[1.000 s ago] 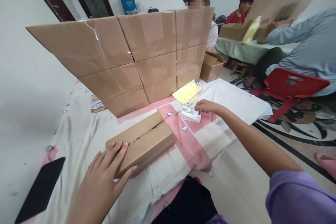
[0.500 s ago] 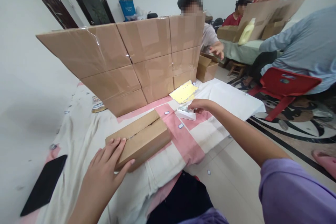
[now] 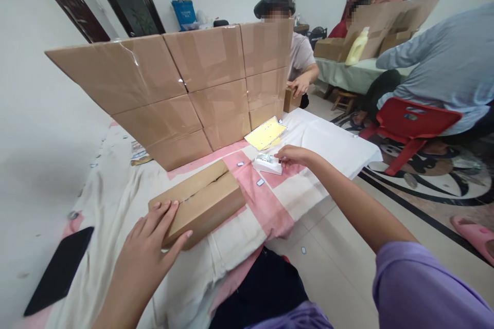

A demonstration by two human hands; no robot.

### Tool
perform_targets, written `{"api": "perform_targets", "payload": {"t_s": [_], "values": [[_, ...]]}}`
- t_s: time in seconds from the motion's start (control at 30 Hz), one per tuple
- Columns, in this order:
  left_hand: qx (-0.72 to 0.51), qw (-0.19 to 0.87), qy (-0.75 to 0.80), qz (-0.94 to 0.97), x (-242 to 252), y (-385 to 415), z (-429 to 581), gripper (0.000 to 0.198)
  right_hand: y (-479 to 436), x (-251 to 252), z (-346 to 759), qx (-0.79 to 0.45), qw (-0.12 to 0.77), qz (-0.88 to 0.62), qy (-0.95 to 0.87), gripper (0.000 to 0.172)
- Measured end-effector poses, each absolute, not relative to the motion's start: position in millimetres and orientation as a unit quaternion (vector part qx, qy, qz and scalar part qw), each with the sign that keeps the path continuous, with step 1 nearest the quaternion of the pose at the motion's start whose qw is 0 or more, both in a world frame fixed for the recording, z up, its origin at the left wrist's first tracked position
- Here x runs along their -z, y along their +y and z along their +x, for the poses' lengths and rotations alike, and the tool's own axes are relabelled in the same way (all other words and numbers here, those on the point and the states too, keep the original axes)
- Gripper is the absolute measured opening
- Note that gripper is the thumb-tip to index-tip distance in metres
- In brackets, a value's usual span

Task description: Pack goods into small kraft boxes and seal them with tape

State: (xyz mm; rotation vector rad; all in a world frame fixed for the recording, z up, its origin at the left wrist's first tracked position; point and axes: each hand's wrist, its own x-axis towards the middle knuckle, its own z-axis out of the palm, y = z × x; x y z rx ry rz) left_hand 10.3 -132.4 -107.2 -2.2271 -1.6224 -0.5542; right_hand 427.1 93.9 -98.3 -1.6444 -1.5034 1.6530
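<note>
Left hand (image 3: 148, 234): fingers spread on top of the long brown cardboard box (image 3: 206, 198), near its left end, thumb against the near side. Open; reads as bracing, not clamping. Box lies flat on the cloth-covered table (image 3: 328, 139), dark seam along its top.

Right hand (image 3: 291, 156) is out at the small white box with a shiny pale patch on top (image 3: 267, 165). Fingers curled at its right end; can't tell from here if they've pinched anything. White box sits beyond the cardboard one's right end, apart from it, just short of the bent yellow sheet (image 3: 262, 134). Small blue-edged white tag (image 3: 240, 164) between the two boxes.

Technique, my judgement: light fingertip pinch on the white box, its walls look thin. Stay level; a tilt could spill whatever's in it. Left palm flat, minimal downward push: seam might sag. Don't drag the cloth, it'd shift both boxes.
</note>
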Motion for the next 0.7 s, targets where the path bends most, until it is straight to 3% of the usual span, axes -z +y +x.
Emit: {"api": "perform_targets", "payload": {"t_s": [0.27,0.47,0.7], "values": [[0.208,0.151,-0.569,-0.782,103.4,-131.7,13.1,0.069,86.5,111.0,437.3,-0.609,0.221,-0.545,-0.532,0.032],[0.217,0.139,-0.573,-0.778,104.2,-132.0,13.0,0.068,78.8,105.2,440.5,-0.554,0.131,-0.614,-0.547,0.026],[0.218,0.118,-0.574,-0.780,101.2,-131.5,13.2,0.068,87.2,110.5,455.8,-0.613,0.118,-0.561,-0.543,0.019]]}}
